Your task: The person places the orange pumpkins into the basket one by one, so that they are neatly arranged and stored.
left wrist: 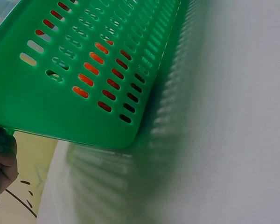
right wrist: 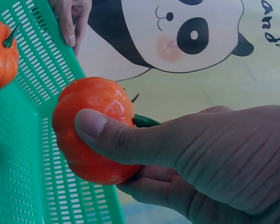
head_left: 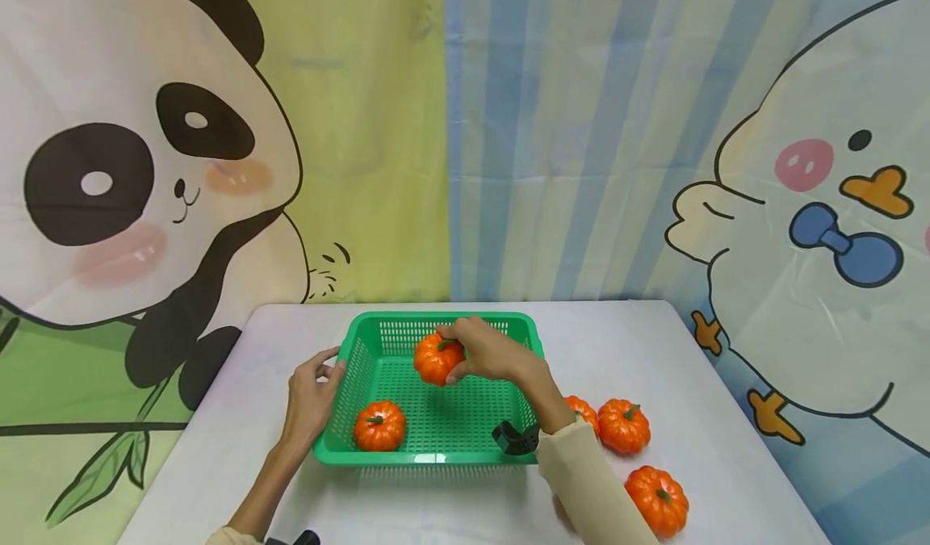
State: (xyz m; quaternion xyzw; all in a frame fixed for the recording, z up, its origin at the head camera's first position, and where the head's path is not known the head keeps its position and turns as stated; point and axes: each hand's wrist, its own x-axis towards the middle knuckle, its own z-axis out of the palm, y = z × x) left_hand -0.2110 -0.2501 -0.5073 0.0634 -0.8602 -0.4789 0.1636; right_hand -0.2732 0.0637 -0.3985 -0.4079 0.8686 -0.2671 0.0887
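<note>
My right hand (head_left: pixel 494 351) holds a small orange pumpkin (head_left: pixel 436 361) with a green stem above the inside of a green plastic basket (head_left: pixel 429 458). In the right wrist view, the thumb presses one side of the pumpkin (right wrist: pixel 95 135) and the fingers go behind it. At the basket's left rim, my left hand (head_left: pixel 311 396) grips the edge with bent fingers; only part of that hand (left wrist: pixel 3 161) shows in the left wrist view. A second pumpkin (head_left: pixel 380 426) sits in the basket's near left corner.
Right of the basket, on the white table (head_left: pixel 726 480), lie more pumpkins (head_left: pixel 623 427), one nearer the front (head_left: pixel 657 500) and one partly hidden by the right forearm. Behind the table hangs a curtain (head_left: pixel 538 165) with a cartoon panda and chick.
</note>
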